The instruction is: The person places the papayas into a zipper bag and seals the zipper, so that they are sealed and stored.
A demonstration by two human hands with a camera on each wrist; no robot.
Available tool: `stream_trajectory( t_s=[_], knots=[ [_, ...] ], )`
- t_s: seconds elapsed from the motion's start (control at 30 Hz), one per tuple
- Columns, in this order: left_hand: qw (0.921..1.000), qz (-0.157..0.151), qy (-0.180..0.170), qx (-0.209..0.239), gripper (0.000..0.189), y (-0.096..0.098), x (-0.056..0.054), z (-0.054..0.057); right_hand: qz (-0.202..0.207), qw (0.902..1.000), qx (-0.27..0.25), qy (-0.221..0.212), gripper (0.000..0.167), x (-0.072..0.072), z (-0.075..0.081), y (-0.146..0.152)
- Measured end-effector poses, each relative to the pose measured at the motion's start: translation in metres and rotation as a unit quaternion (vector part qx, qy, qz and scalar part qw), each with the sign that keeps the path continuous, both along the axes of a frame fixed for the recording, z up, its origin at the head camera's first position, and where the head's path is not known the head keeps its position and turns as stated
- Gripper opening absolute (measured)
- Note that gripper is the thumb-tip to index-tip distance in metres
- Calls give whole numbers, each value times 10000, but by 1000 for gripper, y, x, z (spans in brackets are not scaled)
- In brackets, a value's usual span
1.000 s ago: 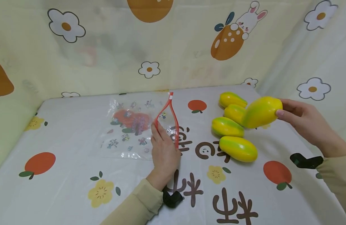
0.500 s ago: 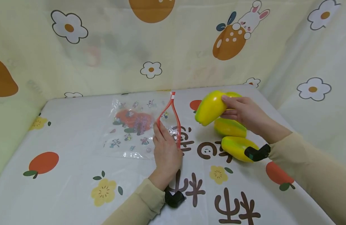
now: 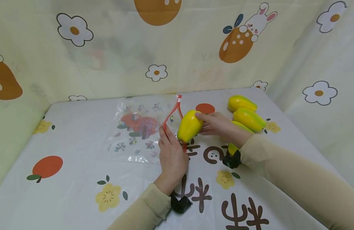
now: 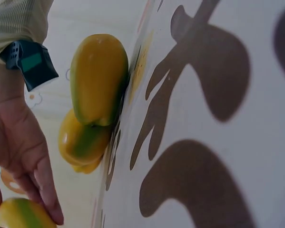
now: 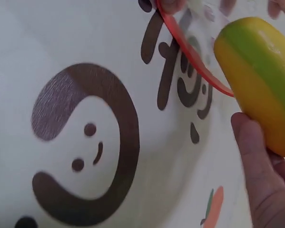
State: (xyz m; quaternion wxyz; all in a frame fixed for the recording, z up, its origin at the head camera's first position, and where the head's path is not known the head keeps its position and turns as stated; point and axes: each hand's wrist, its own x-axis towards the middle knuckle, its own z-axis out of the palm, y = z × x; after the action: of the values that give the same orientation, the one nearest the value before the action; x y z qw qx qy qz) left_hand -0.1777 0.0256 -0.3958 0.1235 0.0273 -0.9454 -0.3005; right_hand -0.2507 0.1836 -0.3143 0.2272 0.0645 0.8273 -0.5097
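In the head view my left hand holds the spread mouth of a clear printed zipper bag, lying flat with its red zip edge facing right. One fingertip of that hand touches the red strip at the top of the right wrist view. My right hand grips a yellow-green papaya by its upper end, thumb on the near side. The papaya hangs tilted at the bag's mouth, covering part of the red edge. Behind my right arm lie several more papayas, some partly hidden by the arm.
A white printed cloth covers the table, with flowers, red fruit and brown lettering. Pale patterned curtains stand along the back and sides. Each wrist bears a black strap-on device.
My right hand has carried the papaya leftward from above the other papayas to the bag's mouth. My left hand and the bag have stayed nearly in place.
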Motion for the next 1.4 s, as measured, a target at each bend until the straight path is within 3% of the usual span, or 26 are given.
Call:
stream_trajectory(
  t_s=[0.4, 0.7, 0.87, 1.17, 1.4],
  knots=[
    [9999, 25, 61, 78, 107, 3, 0, 1, 241, 9982, 538, 146, 67, -11, -17, -21],
    [10000, 4, 93, -28, 108, 5, 0, 2, 38, 9993, 290, 225, 59, -11, -7, -30],
    [9994, 71, 304, -160, 107, 4, 1, 2, 66, 9993, 227, 275, 55, -11, -1, -26],
    [9989, 149, 418, -151, 109, 2, 1, 0, 364, 9982, 213, 426, 52, -5, -1, -14],
    [9991, 157, 371, -163, 106, 4, 0, -2, 772, 9929, 33, 909, 49, 10, 21, 22]
  ],
)
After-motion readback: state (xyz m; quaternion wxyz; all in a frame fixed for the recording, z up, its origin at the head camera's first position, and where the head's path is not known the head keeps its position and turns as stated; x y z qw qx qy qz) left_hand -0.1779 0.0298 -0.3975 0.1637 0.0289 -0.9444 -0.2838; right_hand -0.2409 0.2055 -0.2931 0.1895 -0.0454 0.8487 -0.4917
